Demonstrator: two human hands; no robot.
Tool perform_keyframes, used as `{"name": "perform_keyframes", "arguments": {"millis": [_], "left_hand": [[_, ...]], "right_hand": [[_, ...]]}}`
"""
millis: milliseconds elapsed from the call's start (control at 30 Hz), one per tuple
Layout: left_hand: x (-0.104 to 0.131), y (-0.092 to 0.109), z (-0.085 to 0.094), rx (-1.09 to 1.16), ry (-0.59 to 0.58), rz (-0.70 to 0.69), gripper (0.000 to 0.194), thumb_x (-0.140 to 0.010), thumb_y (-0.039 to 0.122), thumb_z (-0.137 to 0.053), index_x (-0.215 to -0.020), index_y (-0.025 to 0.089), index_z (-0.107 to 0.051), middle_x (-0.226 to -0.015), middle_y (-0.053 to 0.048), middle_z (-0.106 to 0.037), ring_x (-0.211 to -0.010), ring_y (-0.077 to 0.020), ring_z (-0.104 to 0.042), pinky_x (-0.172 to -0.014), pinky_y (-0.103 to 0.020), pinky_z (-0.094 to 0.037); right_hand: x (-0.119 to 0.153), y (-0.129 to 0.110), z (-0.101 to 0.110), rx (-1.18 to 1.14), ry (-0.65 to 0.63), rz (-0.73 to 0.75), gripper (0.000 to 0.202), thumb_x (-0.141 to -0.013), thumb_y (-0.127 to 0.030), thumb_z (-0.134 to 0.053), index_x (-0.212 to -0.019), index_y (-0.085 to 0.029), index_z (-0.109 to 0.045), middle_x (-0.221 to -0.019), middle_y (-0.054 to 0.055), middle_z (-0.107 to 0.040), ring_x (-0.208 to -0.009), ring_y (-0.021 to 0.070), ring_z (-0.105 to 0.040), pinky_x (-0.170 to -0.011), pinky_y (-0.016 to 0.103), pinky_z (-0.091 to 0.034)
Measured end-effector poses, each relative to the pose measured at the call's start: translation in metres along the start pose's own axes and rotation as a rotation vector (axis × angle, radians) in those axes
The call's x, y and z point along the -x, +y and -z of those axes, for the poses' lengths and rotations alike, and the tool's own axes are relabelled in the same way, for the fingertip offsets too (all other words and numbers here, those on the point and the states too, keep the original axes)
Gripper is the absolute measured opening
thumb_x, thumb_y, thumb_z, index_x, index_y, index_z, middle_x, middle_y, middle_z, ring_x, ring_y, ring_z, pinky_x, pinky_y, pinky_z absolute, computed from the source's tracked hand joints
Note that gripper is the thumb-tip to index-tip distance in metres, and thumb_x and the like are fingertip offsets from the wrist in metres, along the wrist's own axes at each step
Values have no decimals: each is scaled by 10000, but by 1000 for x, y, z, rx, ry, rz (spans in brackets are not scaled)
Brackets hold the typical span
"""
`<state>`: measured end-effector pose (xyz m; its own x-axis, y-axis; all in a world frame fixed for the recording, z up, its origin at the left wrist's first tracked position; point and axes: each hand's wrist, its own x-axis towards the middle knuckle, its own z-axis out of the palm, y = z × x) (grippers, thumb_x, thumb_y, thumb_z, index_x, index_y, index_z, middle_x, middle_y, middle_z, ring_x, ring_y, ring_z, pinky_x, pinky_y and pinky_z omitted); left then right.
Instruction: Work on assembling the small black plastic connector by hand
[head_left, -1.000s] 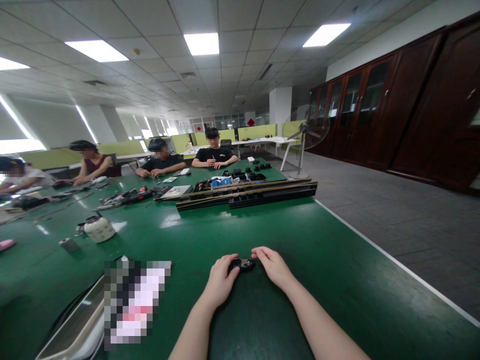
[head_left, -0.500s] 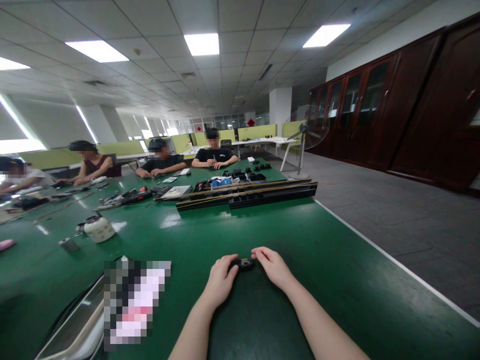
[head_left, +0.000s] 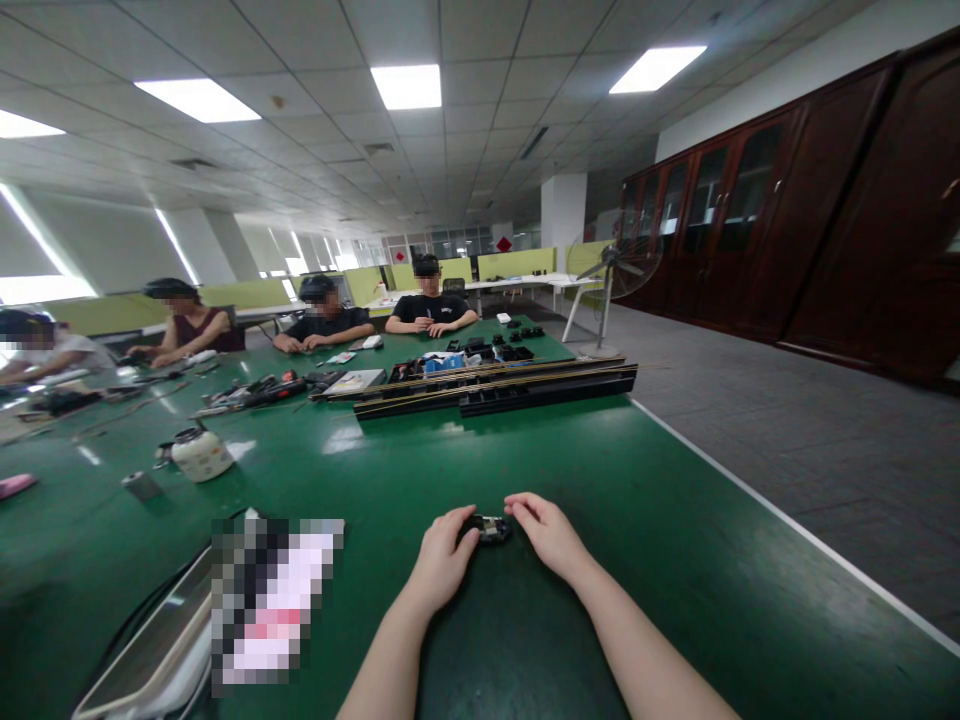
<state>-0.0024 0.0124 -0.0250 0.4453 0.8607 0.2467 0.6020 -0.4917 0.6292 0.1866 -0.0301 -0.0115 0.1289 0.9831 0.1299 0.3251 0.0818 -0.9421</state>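
A small black device [head_left: 493, 529] with a lighter inside lies on the green table [head_left: 420, 470], between my two hands. My left hand [head_left: 444, 555] grips its left end, with the thumb on the near side and the fingers on the far side. At the device's right end is my right hand [head_left: 547, 532], its thumb and fingertips drawn together. Whether anything small sits between those right fingertips is too small to tell.
Long black rails [head_left: 547, 388] lie across the table ahead. A white patterned pot [head_left: 201, 454] and a grey block [head_left: 142, 486] stand to the left. Nearer left is a light-framed tray [head_left: 154, 640]. Several people sit beyond; a fan [head_left: 609, 258] stands past the table.
The inside of the black device shows more openly now, and a yellowish part on its top is no longer seen. Both hands have barely moved.
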Motion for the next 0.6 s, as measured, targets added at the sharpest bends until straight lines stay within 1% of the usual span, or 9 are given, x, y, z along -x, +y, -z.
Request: {"name": "perform_keyframes", "arguments": {"millis": [133, 200, 267, 367, 533, 600], "left_hand": [[1, 2, 2, -6, -15, -8, 378, -802, 244, -533, -1173, 178, -560, -1158, -87, -608, -1076, -227, -539, -954, -364, -398], [1, 3, 3, -18, -35, -14, 429, -757, 251, -593, -1180, 187, -555, -1172, -87, -597, -1089, -239, -526, -961, -370, -388], [2, 4, 4, -33, -55, -12, 475, -721, 234, -629, -1186, 172, -552, -1176, -97, -589, -1093, -248, -516, -966, -371, -380], [3, 3, 4, -52, -63, -15, 457, -736, 220, -609, -1185, 156, -550, -1163, -104, -587, -1075, -246, -517, -957, -370, -385], [3, 2, 1, -88, -34, -24, 405, -781, 311, -581, -1154, 154, -569, -1152, -111, -570, -1082, -260, -498, -954, -388, -388], [3, 3, 2, -100, -31, -26, 374, -789, 317, -572, -1126, 154, -584, -1146, -111, -567, -1081, -262, -495, -955, -394, -387]], "right_hand": [[0, -2, 0, 5, -3, 1, 306, -823, -374, -437, -964, -177, -623, -974, 84, -697, -951, 208, -635, -883, 352, -451], [0, -2, 0, 7, -3, 1, 299, -822, -369, -436, -958, -180, -625, -967, 80, -698, -946, 207, -636, -880, 350, -452], [0, -2, 0, 7, -2, 0, 296, -820, -367, -438, -955, -182, -626, -963, 77, -699, -943, 207, -637, -881, 350, -451], [0, -1, -1, 3, -2, 1, 297, -817, -365, -438, -954, -181, -627, -964, 77, -698, -943, 207, -636, -884, 347, -449], [-1, 1, -1, 0, 1, 9, 288, -809, -362, -445, -939, -186, -633, -953, 74, -698, -933, 209, -638, -877, 346, -451], [-1, 1, -1, 1, 2, 9, 280, -808, -358, -447, -931, -192, -637, -948, 69, -700, -931, 209, -638, -879, 349, -450]]}}
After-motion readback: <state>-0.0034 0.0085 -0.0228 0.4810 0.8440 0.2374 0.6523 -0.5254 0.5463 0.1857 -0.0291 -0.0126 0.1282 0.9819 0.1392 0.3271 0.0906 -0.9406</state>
